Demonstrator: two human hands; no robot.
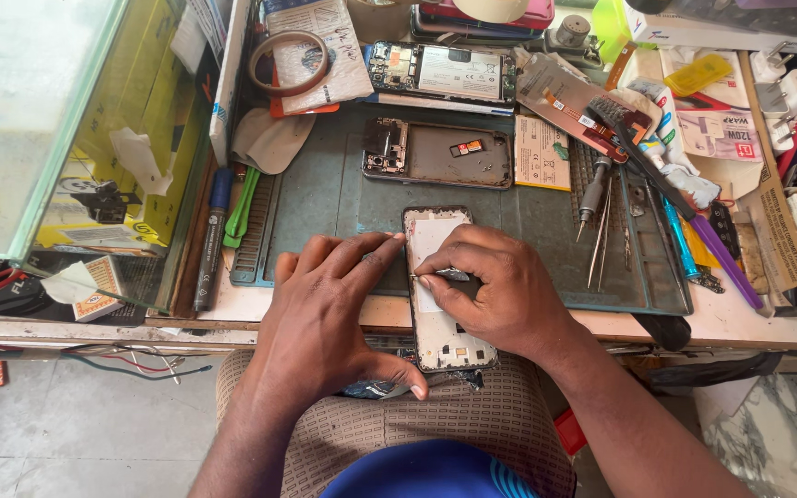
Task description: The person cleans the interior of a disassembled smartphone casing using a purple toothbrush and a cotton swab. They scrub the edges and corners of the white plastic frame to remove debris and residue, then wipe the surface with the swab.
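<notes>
Phone frame: one open phone frame [442, 314], back side up, is lying lengthwise at the near edge of the work mat [325, 198], its lower end hanging over the table edge [749, 327] above the person's lap.
Left hand: the left hand [325, 314] is pressing flat beside the frame's left edge, fingers spread and reaching to its upper left corner, thumb tucked under the lower end; it is bracing the frame rather than closing around it.
Right hand: the right hand [500, 295] is lying across the middle of the frame, thumb and forefinger pinched together on a small dark piece at the left side; what that piece is cannot be told.
Other phones: two more opened phones are lying beyond it, one grey back shell [437, 154] on the mat, one phone with its battery showing [442, 71] further back.
Tools on the right: one screwdriver [592, 189] and one pair of tweezers [599, 238] are lying on the mat just right of the hand; one black brush [634, 148], one blue tool [680, 242] and one purple tool [726, 260] are lying beyond them.
Tools on the left: one dark marker pen [211, 238] and one green pry tool [242, 210] are resting at the mat's left edge.
Tape: one roll of tape [288, 63] is sitting at the back left.
Glass case: one glass case [39, 120] is standing at far left.
</notes>
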